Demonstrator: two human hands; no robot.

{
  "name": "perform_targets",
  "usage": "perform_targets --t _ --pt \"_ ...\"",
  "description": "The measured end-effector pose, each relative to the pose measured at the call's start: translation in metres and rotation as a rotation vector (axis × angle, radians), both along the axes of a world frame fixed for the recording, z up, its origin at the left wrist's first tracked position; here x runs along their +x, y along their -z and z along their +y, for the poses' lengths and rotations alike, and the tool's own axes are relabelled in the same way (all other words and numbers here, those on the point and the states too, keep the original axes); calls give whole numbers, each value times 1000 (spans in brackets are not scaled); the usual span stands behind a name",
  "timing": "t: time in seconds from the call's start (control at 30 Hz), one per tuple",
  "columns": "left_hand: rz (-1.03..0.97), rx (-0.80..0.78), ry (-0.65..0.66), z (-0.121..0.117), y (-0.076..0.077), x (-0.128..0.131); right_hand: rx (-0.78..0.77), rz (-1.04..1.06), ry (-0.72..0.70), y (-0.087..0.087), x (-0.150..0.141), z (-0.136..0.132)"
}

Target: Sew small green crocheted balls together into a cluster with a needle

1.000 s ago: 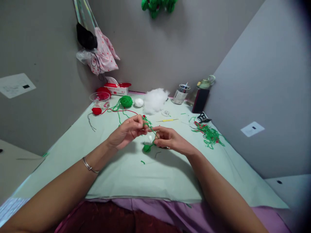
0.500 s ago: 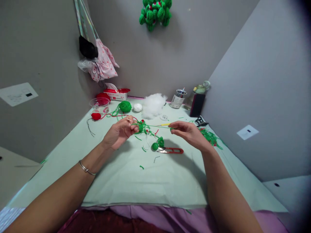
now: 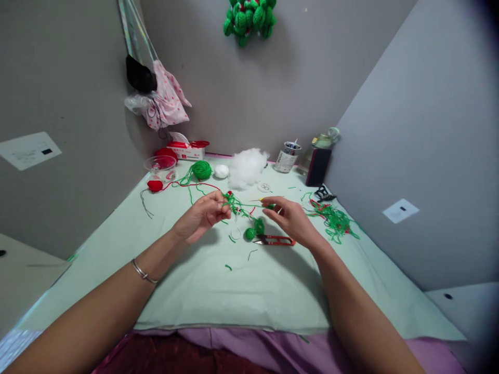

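One green ball (image 3: 250, 234) and a green lump (image 3: 259, 225) lie formed beside my snips (image 3: 278, 240), so I judge the work partway along. Loose ends trail untrimmed around the green piece (image 3: 233, 201), which has a bit of red at its top, and a white thread (image 3: 236, 232) loops below it; those ends look unfinished to me.

My left hand (image 3: 208, 214) has thumb and fingers together, clamped on the near edge of the green piece, which sits just right of my fingertips, between my hands. A green strand (image 3: 253, 206) runs from it toward my right hand (image 3: 290, 215), where thumb and forefinger tips stand apart; I cannot tell whether my other fingers grip the strand.
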State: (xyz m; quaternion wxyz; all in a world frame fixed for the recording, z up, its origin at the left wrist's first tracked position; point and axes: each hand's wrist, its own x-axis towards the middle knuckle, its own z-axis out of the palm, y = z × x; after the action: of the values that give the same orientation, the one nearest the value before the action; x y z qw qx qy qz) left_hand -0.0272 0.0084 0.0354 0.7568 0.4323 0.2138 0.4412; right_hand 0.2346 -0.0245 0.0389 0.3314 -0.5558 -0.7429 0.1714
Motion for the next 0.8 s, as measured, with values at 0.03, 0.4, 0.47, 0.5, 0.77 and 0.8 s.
perform_targets --t 0.03,0.4,0.47,0.5,0.77,0.8 --pt "14 13 11 -2 1 2 -30 59 -40 0 -7 -3" --pt "359 320 -12 -24 13 23 -97 317 -211 2 -53 -24" --pt "381 326 -8 -26 15 26 -138 308 -189 2 -50 -24" --pt "393 323 -6 -27 17 27 -163 287 -182 1 -49 -24" --pt "479 302 0 -22 14 23 -208 250 -141 -9 -47 -29" --pt "472 305 7 -22 13 23 -193 343 -109 -9 -48 -28"
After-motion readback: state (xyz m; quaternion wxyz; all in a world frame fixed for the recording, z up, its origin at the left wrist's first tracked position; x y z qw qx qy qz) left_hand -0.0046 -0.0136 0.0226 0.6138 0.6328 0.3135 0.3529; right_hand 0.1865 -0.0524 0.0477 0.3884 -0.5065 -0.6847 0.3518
